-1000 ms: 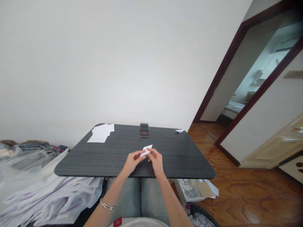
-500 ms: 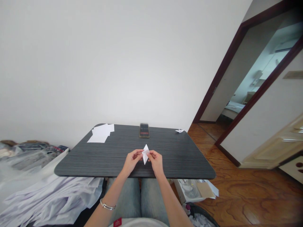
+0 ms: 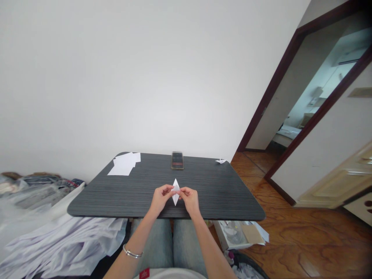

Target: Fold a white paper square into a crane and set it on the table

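A small white folded paper (image 3: pixel 175 199), shaped like a narrow diamond, is held over the near middle of the dark table (image 3: pixel 145 203). My left hand (image 3: pixel 161 197) pinches its left edge, and my right hand (image 3: pixel 188 198) pinches its right edge. The paper's long points aim away from me and toward me, with a crease down the middle. My fingertips cover parts of both sides. At the far right of the table lies a folded white paper figure (image 3: pixel 221 161) with pointed ends.
White paper sheets (image 3: pixel 121 166) overlap at the table's back left. A phone (image 3: pixel 177 160) stands at the back middle. White cloth (image 3: pixel 66 244) is heaped at the left. A box (image 3: pixel 232 236) with odds and ends sits below the table's right edge.
The folded paper has shifted slightly left and now looks flatter and narrower, a cleaner diamond. My right hand has closed in leftward; both hands still grip it.
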Available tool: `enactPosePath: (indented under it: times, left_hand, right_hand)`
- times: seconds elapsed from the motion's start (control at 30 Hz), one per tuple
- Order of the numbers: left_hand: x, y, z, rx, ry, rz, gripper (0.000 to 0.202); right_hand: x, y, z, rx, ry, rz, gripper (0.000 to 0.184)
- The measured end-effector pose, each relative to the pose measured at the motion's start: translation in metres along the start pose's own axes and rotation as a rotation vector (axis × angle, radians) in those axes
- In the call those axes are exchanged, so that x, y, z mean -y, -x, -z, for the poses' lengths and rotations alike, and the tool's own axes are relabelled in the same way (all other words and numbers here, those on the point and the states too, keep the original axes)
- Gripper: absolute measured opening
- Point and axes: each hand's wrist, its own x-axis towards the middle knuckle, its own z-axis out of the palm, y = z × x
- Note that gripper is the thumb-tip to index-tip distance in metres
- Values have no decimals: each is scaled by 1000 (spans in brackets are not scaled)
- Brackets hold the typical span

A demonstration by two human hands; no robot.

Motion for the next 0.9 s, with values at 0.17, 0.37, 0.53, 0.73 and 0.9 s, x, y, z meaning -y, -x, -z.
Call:
enactPosePath:
  times: [0.17, 0.37, 0.53, 0.73, 0.9]
  left_hand:
    - [1, 0, 0, 5, 1, 10, 15]
    - [2, 0, 1, 36, 16, 14, 16]
    - [2, -1, -2, 54, 20, 6, 21]
    - [0, -1, -4, 58, -4, 14, 25]
    - [-1, -1, -5, 62, -59, 38, 21]
  right_hand:
    - [-2, -1, 1, -18, -10, 17, 8]
    - [-3, -1, 2, -48, -14, 7, 8]
    - [-5, -1, 3, -56, -30, -13, 9]
    - [-7, -1, 4, -70, -61, -8, 11]
    - [-7, -1, 4, -70, -69, 0, 15]
